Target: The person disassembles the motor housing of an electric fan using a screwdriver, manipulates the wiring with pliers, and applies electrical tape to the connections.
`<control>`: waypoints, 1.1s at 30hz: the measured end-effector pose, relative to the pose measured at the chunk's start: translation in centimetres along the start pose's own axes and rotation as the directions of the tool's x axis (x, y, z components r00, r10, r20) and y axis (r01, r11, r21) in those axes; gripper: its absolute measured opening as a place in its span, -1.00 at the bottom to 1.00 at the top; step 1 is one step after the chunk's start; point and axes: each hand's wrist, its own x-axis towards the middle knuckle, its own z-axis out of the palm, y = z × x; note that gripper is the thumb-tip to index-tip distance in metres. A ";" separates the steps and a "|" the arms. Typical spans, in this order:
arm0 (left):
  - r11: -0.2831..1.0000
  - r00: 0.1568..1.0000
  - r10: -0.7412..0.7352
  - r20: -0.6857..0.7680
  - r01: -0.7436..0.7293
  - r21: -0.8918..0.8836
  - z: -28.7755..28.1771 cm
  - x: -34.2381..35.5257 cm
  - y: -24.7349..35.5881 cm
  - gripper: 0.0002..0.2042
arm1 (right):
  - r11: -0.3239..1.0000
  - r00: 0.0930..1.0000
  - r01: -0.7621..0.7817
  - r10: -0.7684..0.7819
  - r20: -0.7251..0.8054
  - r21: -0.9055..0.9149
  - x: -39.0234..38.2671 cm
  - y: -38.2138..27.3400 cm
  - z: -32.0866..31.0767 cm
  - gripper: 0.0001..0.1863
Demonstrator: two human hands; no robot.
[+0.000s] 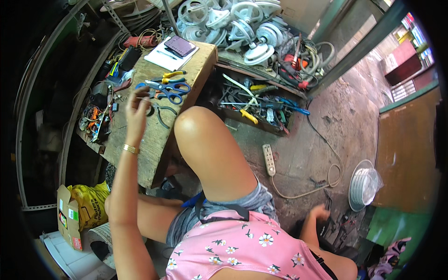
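Over the worn wooden bench (154, 140), my left hand (136, 108) is raised, fingers loosely bent and apart, with nothing visible in it. Just right of its fingers lie blue-and-black scissors (173, 95), and yellow-handled pliers (171, 77) lie beyond them. Dark-handled pliers (163, 116) rest close to the palm side. Low on the right, my right hand (319, 213) is down near the floor beside dark tangled items (343, 226). Its fingers look closed by a thin dark piece, too small to name.
A notebook (161, 60) with a phone (180, 46) lies at the bench's far end. Beyond my knee stands a tool-filled drawer (280, 126). A power strip (268, 159) and its cord lie on the floor, left of a wire spool (363, 186). White pulleys (252, 32) are heaped behind.
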 end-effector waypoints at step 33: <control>0.754 0.682 -0.631 0.370 0.425 0.502 24.8 1.1 -22.7 -0.17 | 0.586 0.130 0.552 -0.763 0.633 0.593 -11.1 -33.0 11.2 -0.67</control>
